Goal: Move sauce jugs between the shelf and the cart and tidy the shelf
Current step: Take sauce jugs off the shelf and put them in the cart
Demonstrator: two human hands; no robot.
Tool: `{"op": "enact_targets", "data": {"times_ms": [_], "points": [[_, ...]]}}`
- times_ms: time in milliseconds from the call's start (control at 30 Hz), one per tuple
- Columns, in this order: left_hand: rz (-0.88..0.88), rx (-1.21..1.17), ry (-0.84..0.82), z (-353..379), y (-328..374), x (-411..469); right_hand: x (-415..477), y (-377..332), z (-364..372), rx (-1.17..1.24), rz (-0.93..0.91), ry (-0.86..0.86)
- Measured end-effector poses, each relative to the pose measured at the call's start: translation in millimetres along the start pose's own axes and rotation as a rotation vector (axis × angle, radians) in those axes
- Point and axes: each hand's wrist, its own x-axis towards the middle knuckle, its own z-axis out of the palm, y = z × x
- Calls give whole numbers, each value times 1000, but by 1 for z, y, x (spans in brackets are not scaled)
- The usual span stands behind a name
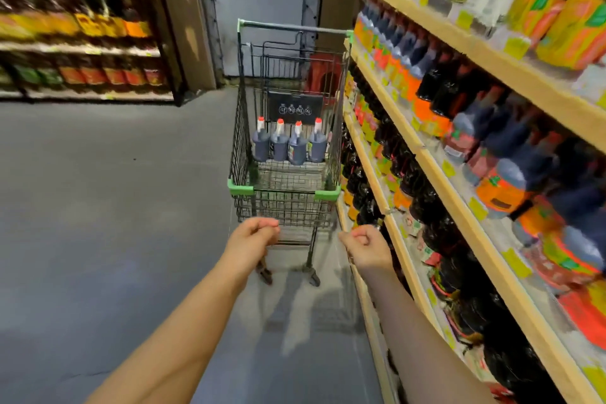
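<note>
Here, the long wooden shelf [492, 60] runs down the right side, packed with what look like dark bottles, all blurry. The black wire cart with green corners [241, 147] stands just beside it. Four dark sauce jugs with red and white caps [288, 146] stand in a row at the cart's far end. The left hand [252, 236] and right hand [364, 244] are curled into fists near the cart, holding nothing.
</note>
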Motion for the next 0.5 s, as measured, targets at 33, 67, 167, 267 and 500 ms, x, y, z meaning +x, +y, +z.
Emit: {"op": "enact_targets", "data": {"times_ms": [33, 67, 167, 267, 500], "points": [[-7, -3, 18, -1, 4, 13, 16, -7, 6, 8, -22, -18], [-15, -7, 35, -2, 6, 27, 29, -14, 12, 15, -44, -42], [-56, -23, 80, -6, 11, 72, 70, -30, 31, -58, -83, -104], [-87, -36, 77, -9, 22, 128, 119, -40, 56, -42, -54, -156], [-92, 51, 26, -17, 73, 278, 235, -82, 108, -37, 9, -85]]}}
